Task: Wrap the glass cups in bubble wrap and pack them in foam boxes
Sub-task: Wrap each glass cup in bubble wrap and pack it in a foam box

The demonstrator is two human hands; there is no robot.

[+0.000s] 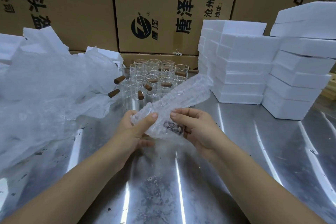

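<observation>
Head view:

- Both hands meet over the middle of the metal table [181, 183], a little above its shiny, scuffed surface.
- The left hand [134, 131] grips the near end of a bubble wrap strip [181, 92], with the thumb laid across the top and the fingers curled underneath.
- The right hand [196, 131] holds the same bundle from the other side, thumb on top and fingers cupped below.
- Between the two hands, a brown handle [172, 126] shows dimly through the wrap; the cup it belongs to is too blurred by the bubbles to make out.
- The free end of the strip runs away from the person, up and to the right, towards the foam boxes.
- The unwrapped glass cups [154, 74] stand packed together at the back of the table, beyond the hands, their brown stub handles pointing different ways.
- A loose bubble wrap pile [47, 85] covers the left side of the table, reaching up to the cups.
- White foam boxes [241, 71] are stacked in a tall pile on the right, with a second foam stack [300, 78] just beside it, nearer the table edge.
- More foam pieces [41, 38] lie behind the pile on the left.
- Printed cardboard cartons [156, 5] form a wall behind everything.
</observation>
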